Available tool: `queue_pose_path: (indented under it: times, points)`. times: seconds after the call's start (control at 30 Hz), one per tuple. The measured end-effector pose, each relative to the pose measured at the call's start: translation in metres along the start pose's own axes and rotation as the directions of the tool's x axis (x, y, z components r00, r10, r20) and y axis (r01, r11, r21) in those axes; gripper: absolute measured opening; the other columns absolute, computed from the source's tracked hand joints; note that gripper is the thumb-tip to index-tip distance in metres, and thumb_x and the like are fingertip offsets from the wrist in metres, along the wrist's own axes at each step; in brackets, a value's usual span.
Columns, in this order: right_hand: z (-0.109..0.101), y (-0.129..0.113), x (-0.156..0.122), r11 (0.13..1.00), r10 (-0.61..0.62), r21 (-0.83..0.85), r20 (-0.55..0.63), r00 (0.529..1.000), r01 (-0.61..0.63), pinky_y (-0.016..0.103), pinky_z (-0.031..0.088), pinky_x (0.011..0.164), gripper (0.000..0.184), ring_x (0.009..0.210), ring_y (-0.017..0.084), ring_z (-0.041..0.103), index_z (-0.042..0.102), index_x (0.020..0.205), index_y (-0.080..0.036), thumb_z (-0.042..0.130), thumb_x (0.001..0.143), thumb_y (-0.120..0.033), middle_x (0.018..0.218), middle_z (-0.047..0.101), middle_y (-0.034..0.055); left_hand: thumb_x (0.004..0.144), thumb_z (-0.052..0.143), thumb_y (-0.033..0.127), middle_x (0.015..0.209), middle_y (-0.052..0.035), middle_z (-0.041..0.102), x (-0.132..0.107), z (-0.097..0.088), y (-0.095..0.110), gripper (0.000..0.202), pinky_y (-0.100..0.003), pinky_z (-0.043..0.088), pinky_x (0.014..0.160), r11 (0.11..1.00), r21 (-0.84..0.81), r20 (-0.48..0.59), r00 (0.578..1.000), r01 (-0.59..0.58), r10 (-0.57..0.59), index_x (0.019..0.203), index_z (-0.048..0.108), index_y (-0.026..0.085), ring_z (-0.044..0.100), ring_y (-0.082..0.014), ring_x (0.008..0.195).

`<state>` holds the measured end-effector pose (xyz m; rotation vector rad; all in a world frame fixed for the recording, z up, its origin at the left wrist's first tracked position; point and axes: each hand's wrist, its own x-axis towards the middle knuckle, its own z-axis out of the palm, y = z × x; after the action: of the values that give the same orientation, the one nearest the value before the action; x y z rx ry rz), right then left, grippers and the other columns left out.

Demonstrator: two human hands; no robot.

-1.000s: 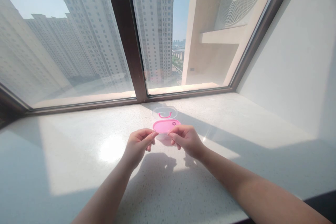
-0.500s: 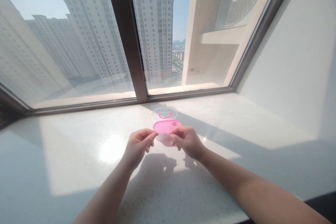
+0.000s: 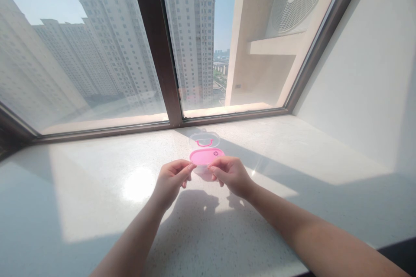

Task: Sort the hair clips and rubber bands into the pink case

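Note:
A shallow pink oval plastic tray (image 3: 205, 156) with a small dark ring-shaped mark on its right part is between my hands. My left hand (image 3: 173, 178) pinches its near left rim between thumb and forefinger. My right hand (image 3: 230, 174) pinches the near edge farther right, fingers closed the same way. Below the tray, a translucent pinkish body (image 3: 204, 173) shows in the gap between my fingers; whether it is a box joined to the tray I cannot tell. Just behind lies a clear oval lid (image 3: 192, 140) with a pink handle (image 3: 204, 143).
All this is on a pale speckled windowsill (image 3: 104, 194), partly sunlit, with hand shadows on it. A dark window frame (image 3: 173, 108) bounds the far side, and a white wall (image 3: 364, 78) rises on the right. Tall buildings and an outdoor fan unit are beyond the glass.

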<state>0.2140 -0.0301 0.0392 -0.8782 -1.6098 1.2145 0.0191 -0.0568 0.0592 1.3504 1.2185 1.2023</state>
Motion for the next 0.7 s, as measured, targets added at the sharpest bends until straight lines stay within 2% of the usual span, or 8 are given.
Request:
queue_pose_path:
  times: [0.7]
  points:
    - [0.0008,-0.0007,-0.0004,1.000,0.006,-0.001,0.001,1.000,-0.006,0.017,0.039,0.036,0.015,0.041,0.008,0.050,0.069,0.075,-0.012,0.062,0.080,-0.024,0.056,0.063,0.0005,0.080,0.065,0.035,0.053,0.0019,0.053,0.0011,-0.0019,-0.0028,0.024,-0.020,0.032,0.044,0.999,0.031,0.031,0.999,-0.013,0.012,0.073,0.067,0.013,0.041,-0.0074,0.044]
